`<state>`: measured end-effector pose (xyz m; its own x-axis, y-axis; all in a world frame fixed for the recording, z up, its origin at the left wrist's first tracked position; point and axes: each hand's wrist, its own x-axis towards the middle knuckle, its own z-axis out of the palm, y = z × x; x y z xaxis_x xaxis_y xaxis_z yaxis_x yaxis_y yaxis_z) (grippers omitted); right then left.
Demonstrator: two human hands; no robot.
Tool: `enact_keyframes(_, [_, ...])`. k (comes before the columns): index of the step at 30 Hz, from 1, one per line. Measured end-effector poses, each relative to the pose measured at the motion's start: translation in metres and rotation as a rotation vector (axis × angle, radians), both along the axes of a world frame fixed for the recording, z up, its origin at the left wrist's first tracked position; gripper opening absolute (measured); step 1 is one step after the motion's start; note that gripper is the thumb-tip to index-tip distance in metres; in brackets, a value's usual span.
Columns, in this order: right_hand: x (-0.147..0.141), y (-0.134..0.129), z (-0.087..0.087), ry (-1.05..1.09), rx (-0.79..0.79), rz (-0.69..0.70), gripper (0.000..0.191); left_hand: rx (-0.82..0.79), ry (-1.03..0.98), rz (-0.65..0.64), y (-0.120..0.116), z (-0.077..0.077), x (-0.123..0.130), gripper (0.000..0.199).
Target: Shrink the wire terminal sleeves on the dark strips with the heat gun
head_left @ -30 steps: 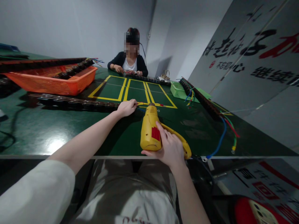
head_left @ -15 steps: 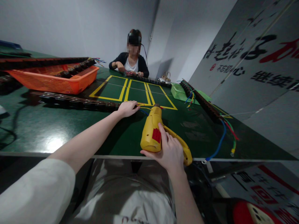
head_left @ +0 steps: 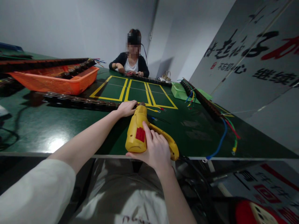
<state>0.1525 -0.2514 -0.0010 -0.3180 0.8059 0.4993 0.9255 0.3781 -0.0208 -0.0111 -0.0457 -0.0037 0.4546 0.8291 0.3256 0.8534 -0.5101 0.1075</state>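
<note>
My right hand (head_left: 155,147) is wrapped around the handle of a yellow heat gun (head_left: 136,132) with a red label. Its dark nozzle points away from me, close to the fingers of my left hand (head_left: 127,108). That left hand is closed over the right end of a long, dark, segmented wire harness (head_left: 84,102) lying on the table. Past the fingers, yellow and red wire ends (head_left: 155,110) stick out, and a blue one with a ring terminal (head_left: 153,118) lies nearer to me. The nozzle partly hides the wires at the fingertips.
An orange basket (head_left: 79,85) with more harnesses stands at left on the green table (head_left: 198,124). Another harness (head_left: 203,101) rests on a green basket (head_left: 176,90) at right, coloured wires hanging at the table edge. Across the table a person (head_left: 130,63) handles another harness.
My right hand has carried the heat gun left, its nozzle nearer my left fingers. The wire ends show more now. My left hand stays about where it was on the harness.
</note>
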Motion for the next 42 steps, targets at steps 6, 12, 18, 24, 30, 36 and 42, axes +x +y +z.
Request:
enact_keyframes(6, [0.013,0.004,-0.001,0.004,-0.027,0.027,0.119,-0.032,0.019,-0.021,0.004,0.001,-0.004,0.034])
enact_keyframes(12, [0.03,0.005,0.001,-0.005,-0.017,0.033,0.118,-0.028,0.045,-0.043,0.0,0.005,-0.003,0.044])
enact_keyframes(18, [0.049,0.007,-0.001,-0.005,0.01,-0.019,0.121,0.038,0.08,-0.031,0.001,-0.001,-0.001,0.056])
enact_keyframes(24, [0.063,0.008,-0.003,-0.025,0.087,-0.077,0.117,0.14,0.109,-0.018,-0.002,-0.006,0.001,0.036])
enact_keyframes(30, [0.065,0.008,-0.001,-0.044,0.102,-0.073,0.114,0.144,0.09,-0.006,-0.004,-0.006,0.003,0.03])
enact_keyframes(36, [0.049,0.004,-0.003,-0.028,0.096,-0.09,0.116,0.128,0.08,0.003,-0.004,-0.005,0.003,0.028])
enact_keyframes(42, [0.019,0.0,-0.003,-0.022,0.05,0.004,0.118,0.103,0.076,0.016,-0.009,-0.001,0.003,0.027])
